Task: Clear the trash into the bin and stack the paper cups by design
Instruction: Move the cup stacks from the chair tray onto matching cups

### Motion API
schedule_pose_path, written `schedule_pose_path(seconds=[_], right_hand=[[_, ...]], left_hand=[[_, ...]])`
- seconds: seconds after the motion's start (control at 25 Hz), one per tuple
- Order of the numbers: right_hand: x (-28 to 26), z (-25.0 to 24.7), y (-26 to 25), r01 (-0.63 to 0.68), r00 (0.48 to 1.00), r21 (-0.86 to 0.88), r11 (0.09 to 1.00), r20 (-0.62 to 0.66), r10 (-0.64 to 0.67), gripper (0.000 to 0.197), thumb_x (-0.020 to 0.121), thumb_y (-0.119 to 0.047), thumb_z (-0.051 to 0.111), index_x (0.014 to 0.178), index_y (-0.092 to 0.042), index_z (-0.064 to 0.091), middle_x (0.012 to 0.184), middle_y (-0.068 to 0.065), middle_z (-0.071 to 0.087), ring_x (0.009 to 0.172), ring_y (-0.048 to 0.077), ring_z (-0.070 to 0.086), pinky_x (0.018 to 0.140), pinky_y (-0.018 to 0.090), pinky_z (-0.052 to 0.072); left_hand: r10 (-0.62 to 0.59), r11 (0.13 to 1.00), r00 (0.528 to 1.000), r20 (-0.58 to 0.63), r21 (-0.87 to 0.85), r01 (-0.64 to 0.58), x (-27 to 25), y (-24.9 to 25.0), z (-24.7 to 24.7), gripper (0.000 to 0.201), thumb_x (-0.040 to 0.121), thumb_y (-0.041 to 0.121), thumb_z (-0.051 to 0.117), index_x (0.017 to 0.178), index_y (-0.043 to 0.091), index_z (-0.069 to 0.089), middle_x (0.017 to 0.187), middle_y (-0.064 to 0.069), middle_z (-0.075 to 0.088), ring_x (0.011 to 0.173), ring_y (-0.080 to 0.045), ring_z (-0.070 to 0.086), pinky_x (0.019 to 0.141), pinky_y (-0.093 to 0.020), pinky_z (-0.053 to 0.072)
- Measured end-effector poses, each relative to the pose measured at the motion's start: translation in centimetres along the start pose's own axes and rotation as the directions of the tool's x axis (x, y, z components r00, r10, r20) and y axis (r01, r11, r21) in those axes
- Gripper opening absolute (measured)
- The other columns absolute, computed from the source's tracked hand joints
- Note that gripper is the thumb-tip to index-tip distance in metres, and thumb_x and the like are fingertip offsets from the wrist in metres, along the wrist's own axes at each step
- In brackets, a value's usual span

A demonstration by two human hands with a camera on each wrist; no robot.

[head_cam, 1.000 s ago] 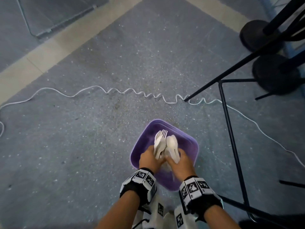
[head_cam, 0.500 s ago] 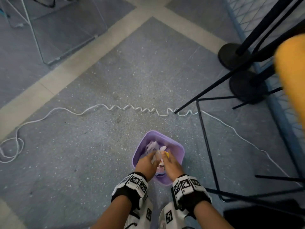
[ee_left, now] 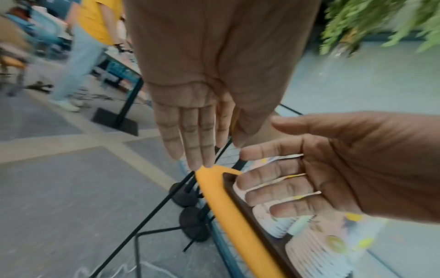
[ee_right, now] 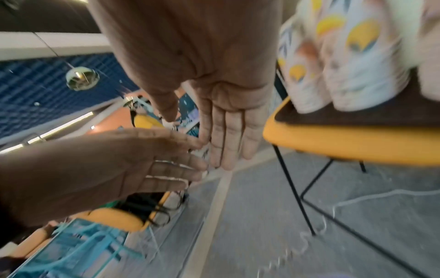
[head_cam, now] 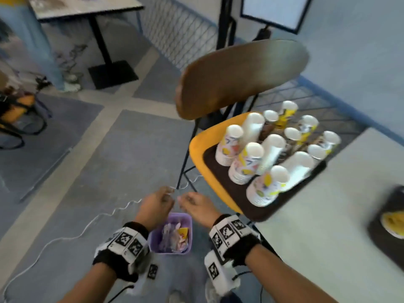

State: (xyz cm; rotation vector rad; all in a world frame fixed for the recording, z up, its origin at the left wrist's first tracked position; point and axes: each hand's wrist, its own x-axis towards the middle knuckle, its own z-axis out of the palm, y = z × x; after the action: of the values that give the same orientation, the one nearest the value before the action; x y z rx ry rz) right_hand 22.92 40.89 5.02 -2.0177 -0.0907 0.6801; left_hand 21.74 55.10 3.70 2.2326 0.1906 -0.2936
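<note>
The left hand is seen with its fingers straight and empty. The right hand is spread open beside it. Stacked paper cups are carried on a dark tray, set on a yellow chair seat.

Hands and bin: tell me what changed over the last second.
Both hands let go of the white plastic cutlery they held over the purple bin; it is no longer in them. The left hand and right hand have lifted clear above the bin, fingers straight and empty. The view has swung up to the cup stacks on the brown tray. The bin stays on the floor.
</note>
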Motion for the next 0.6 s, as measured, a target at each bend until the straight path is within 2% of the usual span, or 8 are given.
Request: schedule_pose_path(seconds=[0.12,0.16,0.28,0.36,0.4,0.48,0.56,0.6], right_hand=[[-3.8,-6.5,0.2,0.121,0.962,0.042,0.992,-0.25,-0.106,0.014,0.089,-0.013,0.055,0.094,-0.005,0.065,0.098,0.022,0.068,0.085,0.022,0.059,0.089,0.041,0.047],[-5.1,-8.6,0.9,0.148,0.931,0.068,0.987,-0.345,-0.116,0.014,0.088,-0.011,0.055,0.093,-0.004,0.065,0.092,0.024,0.069,0.081,0.023,0.06,0.087,0.044,0.048],[-7.6,-14.7,3.1,0.169,0.8,0.132,0.977,-0.597,-0.058,0.012,0.084,-0.012,0.058,0.076,-0.02,0.063,0.07,0.013,0.065,0.072,0.032,0.064,0.08,0.051,0.054],[-8.5,-18.6,5.2,0.155,0.676,0.121,0.98,-0.737,-0.016,0.007,0.08,-0.019,0.062,0.074,-0.022,0.059,0.066,0.009,0.062,0.069,0.032,0.063,0.078,0.05,0.053],[-8.6,-20.4,6.5,0.137,0.61,0.108,0.985,-0.793,0.002,0.005,0.078,-0.02,0.064,0.08,-0.019,0.06,0.068,0.008,0.062,0.069,0.03,0.062,0.078,0.047,0.053],[-8.5,-23.0,8.5,0.052,0.533,0.103,0.993,-0.844,0.06,0.026,0.076,-0.022,0.069,0.096,-0.012,0.057,0.081,0.011,0.062,0.074,0.023,0.057,0.08,0.038,0.05],[-7.4,-24.7,10.2,0.027,0.512,0.104,0.994,-0.856,0.076,0.048,0.071,-0.024,0.074,0.109,-0.008,0.05,0.104,0.016,0.058,0.086,0.023,0.055,0.083,0.036,0.047],[-6.6,-25.3,11.1,0.023,0.534,0.106,0.994,-0.842,0.077,0.058,0.068,-0.024,0.077,0.115,-0.007,0.047,0.113,0.016,0.055,0.094,0.025,0.055,0.087,0.038,0.047]], left_hand=[[0.125,0.991,0.992,-0.015,0.042,-0.124,-0.9,5.1,0.6,0.027,0.087,0.014,0.055,0.112,0.005,0.057,0.097,-0.016,0.069,0.087,-0.028,0.064,0.077,-0.029,0.044],[0.155,0.988,0.988,0.003,0.015,-0.155,-1.3,6.7,1.2,0.025,0.087,0.01,0.055,0.112,0.007,0.057,0.095,-0.015,0.067,0.084,-0.027,0.063,0.076,-0.029,0.043],[0.23,0.97,0.972,0.051,-0.098,-0.224,-1.1,10.7,3.9,0.024,0.087,0.012,0.056,0.111,0.013,0.055,0.087,-0.008,0.062,0.08,-0.026,0.06,0.076,-0.035,0.047],[0.239,0.961,0.968,0.077,-0.164,-0.224,-0.9,12.8,6.3,0.032,0.086,0.018,0.06,0.116,0.013,0.051,0.089,-0.005,0.061,0.082,-0.024,0.06,0.073,-0.035,0.049],[0.232,0.96,0.969,0.087,-0.182,-0.214,-0.6,13.7,7.7,0.038,0.084,0.021,0.062,0.119,0.013,0.048,0.093,-0.004,0.06,0.085,-0.023,0.06,0.075,-0.034,0.05],[0.198,0.963,0.976,0.092,-0.206,-0.176,-0.2,15.0,10.3,0.052,0.08,0.026,0.067,0.125,0.016,0.043,0.102,-0.001,0.056,0.096,-0.021,0.057,0.084,-0.034,0.049],[0.172,0.959,0.982,0.081,-0.241,-0.148,0.3,15.9,12.9,0.061,0.076,0.029,0.071,0.128,0.021,0.038,0.11,0.001,0.052,0.106,-0.019,0.053,0.092,-0.037,0.047],[0.164,0.956,0.984,0.071,-0.258,-0.14,0.6,16.3,14.2,0.065,0.074,0.029,0.073,0.128,0.022,0.037,0.114,0.004,0.051,0.11,-0.018,0.051,0.094,-0.037,0.045]])
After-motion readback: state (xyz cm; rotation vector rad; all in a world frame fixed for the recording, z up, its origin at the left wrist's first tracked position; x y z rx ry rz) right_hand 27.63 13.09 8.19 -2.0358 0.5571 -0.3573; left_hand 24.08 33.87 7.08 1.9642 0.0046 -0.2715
